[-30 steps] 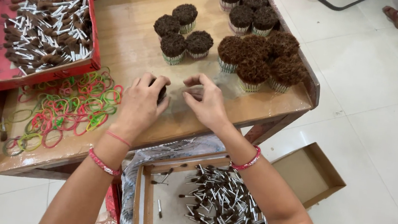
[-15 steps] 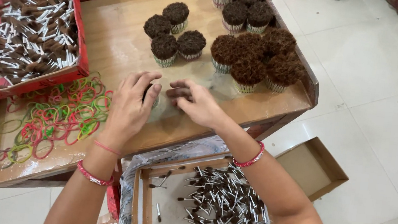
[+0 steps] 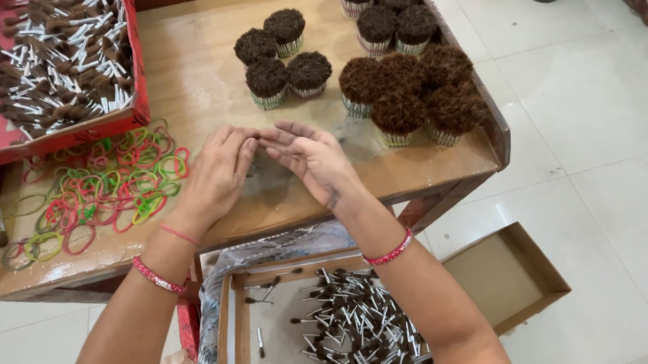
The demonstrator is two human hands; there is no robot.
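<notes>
Two hands meet over the middle of the wooden table (image 3: pixel 188 83), and from my feed I see the left hand (image 3: pixel 218 169) and the right hand (image 3: pixel 314 160) with fingertips touching, pinched around something small and dark between them that I cannot make out; whether each grip is truly closed on it I cannot tell, since the fingers hide it. Both hands rest low, at or just above the tabletop, near its front edge. Each wrist wears a red beaded bracelet. Just left of the left hand lies a loose spread of coloured rubber bands (image 3: pixel 101 188), green, red, yellow and pink, scattered flat on the table. Further left, a red-lined cardboard tray (image 3: pixel 132 51) sits tilted on the table's corner, heaped with small brushes (image 3: pixel 62 63) that have silver ferrules and dark tips. Beyond the hands stand round bundles of brown bristle heads (image 3: pixel 281 61), a cluster of four near the middle, a looser group (image 3: pixel 409 94) to the right of it by the table's edge, and more (image 3: pixel 387 4) at the far corner. Below the table's front edge, by my arms, an open cardboard box (image 3: pixel 527 273) holds another pile of the same small brushes (image 3: pixel 355 334).
</notes>
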